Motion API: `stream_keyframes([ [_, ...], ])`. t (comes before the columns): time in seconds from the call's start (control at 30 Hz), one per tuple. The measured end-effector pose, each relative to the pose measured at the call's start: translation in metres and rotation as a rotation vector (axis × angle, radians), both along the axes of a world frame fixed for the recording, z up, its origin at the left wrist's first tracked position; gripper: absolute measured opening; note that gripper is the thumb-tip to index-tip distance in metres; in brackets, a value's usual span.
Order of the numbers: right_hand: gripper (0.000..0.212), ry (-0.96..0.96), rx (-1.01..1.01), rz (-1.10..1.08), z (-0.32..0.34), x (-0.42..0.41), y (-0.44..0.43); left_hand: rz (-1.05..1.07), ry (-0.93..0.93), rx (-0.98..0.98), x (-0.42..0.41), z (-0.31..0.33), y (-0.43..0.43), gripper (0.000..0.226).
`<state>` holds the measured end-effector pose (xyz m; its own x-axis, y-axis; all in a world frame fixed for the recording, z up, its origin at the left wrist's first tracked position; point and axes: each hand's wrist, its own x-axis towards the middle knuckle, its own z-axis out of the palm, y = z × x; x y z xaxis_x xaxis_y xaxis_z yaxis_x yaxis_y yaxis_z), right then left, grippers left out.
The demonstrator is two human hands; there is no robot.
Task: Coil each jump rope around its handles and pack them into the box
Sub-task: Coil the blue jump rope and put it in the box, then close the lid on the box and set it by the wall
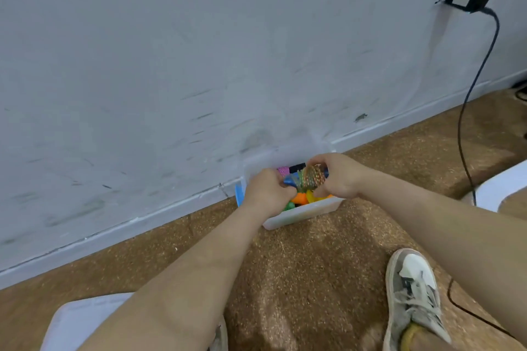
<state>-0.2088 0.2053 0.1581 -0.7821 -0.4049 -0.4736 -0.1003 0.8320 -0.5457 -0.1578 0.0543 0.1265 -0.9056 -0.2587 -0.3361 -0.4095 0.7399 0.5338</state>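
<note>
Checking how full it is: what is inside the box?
The box shows an orange piece, a yellow piece and a green piece in front, a pink piece and a black piece behind. The left hand, right hand and the coiled rope they hold hide the rest.

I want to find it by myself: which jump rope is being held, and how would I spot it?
Look where the grey wall meets the brown floor: a clear box sits there. Above it, the left hand and right hand grip one jump rope. It alone has blue handles wound with speckled green-orange cord; the orange, yellow and green pieces lie lower, in the box.
</note>
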Motion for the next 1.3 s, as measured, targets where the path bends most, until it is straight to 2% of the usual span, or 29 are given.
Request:
stream_keyframes([
  [0.13,0.062,0.203,0.108,0.085,-0.064,-0.036,-0.003,0.012,-0.028,0.081,-0.029,-0.055,-0.005,0.014],
  [0.2,0.059,0.253,0.151,0.094,-0.092,-0.050,-0.010,0.053,-0.004,0.083,-0.042,-0.082,-0.009,0.013],
  [0.33,0.062,0.256,0.170,0.105,-0.136,-0.069,-0.031,0.089,-0.013,-0.004,-0.061,-0.127,-0.019,0.023],
  [0.47,0.068,0.239,0.147,0.059,-0.175,-0.073,-0.042,0.036,-0.132,-0.132,-0.068,-0.159,-0.028,0.012],
  [0.53,0.065,0.205,0.101,0.054,-0.185,-0.071,-0.044,0.015,-0.168,-0.162,-0.067,-0.167,-0.029,0.016],
  [0.63,0.054,0.183,0.050,0.111,-0.192,-0.072,-0.040,0.016,-0.044,-0.244,-0.061,-0.167,-0.028,0.018],
  [0.7,0.050,0.234,0.062,0.159,-0.192,-0.072,-0.036,0.009,0.152,-0.241,-0.053,-0.167,-0.026,0.036],
  [0.73,0.050,0.284,0.105,0.182,-0.192,-0.071,-0.034,-0.052,0.235,-0.227,-0.048,-0.167,-0.025,0.044],
  [0.8,0.049,0.365,0.194,0.199,-0.194,-0.067,-0.035,-0.237,0.258,-0.241,-0.043,-0.167,-0.023,0.047],
  [0.93,0.026,0.215,0.131,0.298,-0.184,-0.065,-0.043,-0.434,0.070,-0.365,-0.055,-0.157,-0.032,0.032],
  [0.97,0.022,0.183,0.154,0.354,-0.175,-0.067,-0.044,-0.504,-0.005,-0.360,-0.059,-0.149,-0.035,0.029],
  [1.03,0.028,0.104,0.284,0.490,-0.150,-0.070,-0.048,-0.613,-0.158,-0.281,-0.062,-0.126,-0.045,0.026],
  [1.1,0.029,0.097,0.395,0.578,-0.126,-0.070,-0.057,-0.686,-0.245,-0.295,-0.058,-0.093,-0.063,0.025],
  [1.2,0.025,0.102,0.377,0.635,-0.091,-0.055,-0.092,-0.730,-0.219,-0.482,-0.039,-0.041,-0.107,0.028],
  [1.3,0.027,0.056,0.208,0.584,-0.050,-0.024,-0.136,-0.666,-0.149,-0.552,-0.004,0.008,-0.155,0.027],
])
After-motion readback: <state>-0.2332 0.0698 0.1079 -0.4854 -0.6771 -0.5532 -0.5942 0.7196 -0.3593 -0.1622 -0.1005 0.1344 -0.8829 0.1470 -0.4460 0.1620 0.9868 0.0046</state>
